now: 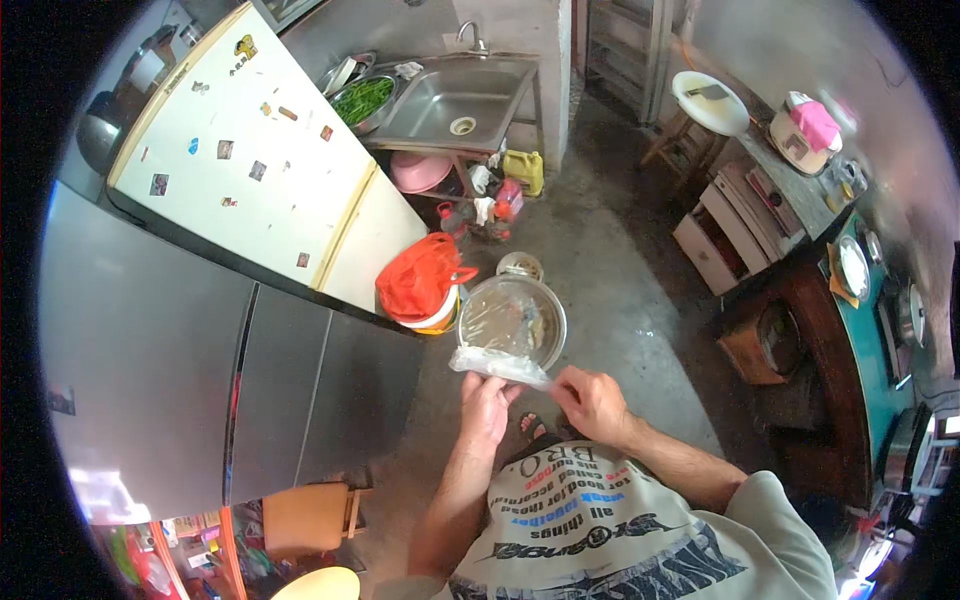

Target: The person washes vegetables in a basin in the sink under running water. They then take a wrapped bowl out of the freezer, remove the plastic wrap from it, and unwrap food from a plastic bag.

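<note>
A whitish, partly see-through plastic bag (492,362) is stretched between my two hands in front of my body. My left hand (487,412) grips it from below, near its middle. The bag's right end is pinched in my right hand (594,406), which is closed with the knuckles up. What the bag contains, if anything, cannot be made out. On the floor just beyond the bag is a round metal basin (463,325) with pale scraps inside. A smaller round container (520,265) touches or nearly touches its far side.
At left stand a white fridge (225,150) and a grey cabinet (150,330). A red plastic bag (422,278) sits on a bucket. Further off are a steel sink (455,90), green vegetables (362,101) and a pink basin (420,172). A green-topped table (872,345) runs along the right.
</note>
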`<control>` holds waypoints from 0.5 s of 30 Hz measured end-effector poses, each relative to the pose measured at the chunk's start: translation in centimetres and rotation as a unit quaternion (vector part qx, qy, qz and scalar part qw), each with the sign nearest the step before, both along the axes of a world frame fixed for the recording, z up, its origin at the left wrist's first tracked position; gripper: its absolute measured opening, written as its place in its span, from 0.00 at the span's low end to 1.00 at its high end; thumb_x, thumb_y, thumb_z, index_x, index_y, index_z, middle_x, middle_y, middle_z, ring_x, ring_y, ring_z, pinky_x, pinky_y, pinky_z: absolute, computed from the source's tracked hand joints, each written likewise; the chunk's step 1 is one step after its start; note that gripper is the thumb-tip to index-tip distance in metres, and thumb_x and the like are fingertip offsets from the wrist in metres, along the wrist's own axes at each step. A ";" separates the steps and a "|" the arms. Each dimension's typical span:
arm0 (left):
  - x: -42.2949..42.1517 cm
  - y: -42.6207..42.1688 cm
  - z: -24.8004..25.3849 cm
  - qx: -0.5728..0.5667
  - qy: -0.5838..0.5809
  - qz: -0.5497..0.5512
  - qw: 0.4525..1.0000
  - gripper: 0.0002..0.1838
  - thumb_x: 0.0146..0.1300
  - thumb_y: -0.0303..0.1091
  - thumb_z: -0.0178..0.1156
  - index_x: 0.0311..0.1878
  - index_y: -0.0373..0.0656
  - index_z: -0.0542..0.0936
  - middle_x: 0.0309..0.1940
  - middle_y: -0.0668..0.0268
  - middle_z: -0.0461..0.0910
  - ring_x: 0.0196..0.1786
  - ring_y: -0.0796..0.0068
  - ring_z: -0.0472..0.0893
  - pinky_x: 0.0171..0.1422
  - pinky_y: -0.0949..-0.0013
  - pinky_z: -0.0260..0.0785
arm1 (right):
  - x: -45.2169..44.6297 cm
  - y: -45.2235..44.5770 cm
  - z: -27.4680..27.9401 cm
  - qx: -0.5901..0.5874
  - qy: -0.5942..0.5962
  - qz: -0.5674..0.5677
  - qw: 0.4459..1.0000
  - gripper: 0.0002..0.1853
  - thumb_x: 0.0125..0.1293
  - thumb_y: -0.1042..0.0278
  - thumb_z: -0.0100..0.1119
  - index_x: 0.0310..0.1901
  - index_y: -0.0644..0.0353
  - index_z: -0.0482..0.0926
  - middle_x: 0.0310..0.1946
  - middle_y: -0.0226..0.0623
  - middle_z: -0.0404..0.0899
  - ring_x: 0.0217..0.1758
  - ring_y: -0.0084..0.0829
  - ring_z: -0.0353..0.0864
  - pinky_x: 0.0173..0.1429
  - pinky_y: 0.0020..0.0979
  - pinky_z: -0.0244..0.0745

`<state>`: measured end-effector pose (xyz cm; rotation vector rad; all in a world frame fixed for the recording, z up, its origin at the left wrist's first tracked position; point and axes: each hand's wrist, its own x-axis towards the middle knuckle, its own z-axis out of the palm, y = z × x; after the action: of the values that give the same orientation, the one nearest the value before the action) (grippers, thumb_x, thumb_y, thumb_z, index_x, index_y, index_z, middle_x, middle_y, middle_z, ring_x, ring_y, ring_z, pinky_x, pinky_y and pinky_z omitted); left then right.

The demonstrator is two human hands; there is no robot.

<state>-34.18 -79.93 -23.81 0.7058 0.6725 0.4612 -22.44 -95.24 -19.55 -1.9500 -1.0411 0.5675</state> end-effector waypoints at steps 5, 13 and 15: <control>0.3 -0.3 0.8 0.008 0.023 0.007 1.000 0.20 0.65 0.22 0.49 0.61 0.40 0.67 0.52 0.60 0.77 0.52 0.67 0.80 0.49 0.64 0.80 | 0.4 -0.2 -1.3 -0.004 0.124 -0.070 0.990 0.08 0.63 0.67 0.58 0.35 0.64 0.76 0.26 0.48 0.81 0.30 0.45 0.83 0.33 0.39 0.76; 0.2 -0.5 0.7 0.023 0.055 -0.005 0.998 0.19 0.65 0.22 0.49 0.59 0.41 0.67 0.52 0.60 0.77 0.52 0.67 0.80 0.50 0.64 0.79 | 1.4 -0.8 -2.6 -0.013 0.227 -0.127 0.965 0.10 0.68 0.66 0.53 0.39 0.66 0.73 0.24 0.37 0.78 0.23 0.28 0.78 0.29 0.32 0.74; 0.2 -0.5 0.6 0.025 0.063 -0.012 0.998 0.19 0.65 0.23 0.49 0.59 0.41 0.67 0.52 0.60 0.77 0.52 0.67 0.80 0.50 0.64 0.79 | 1.6 -0.7 -2.7 -0.017 0.233 -0.132 0.963 0.11 0.68 0.66 0.51 0.40 0.67 0.73 0.24 0.36 0.78 0.23 0.26 0.77 0.28 0.31 0.73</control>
<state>-34.01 -80.48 -23.18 0.7946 0.7723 0.4151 -20.86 -95.99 -22.22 -1.8216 -0.4705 0.8425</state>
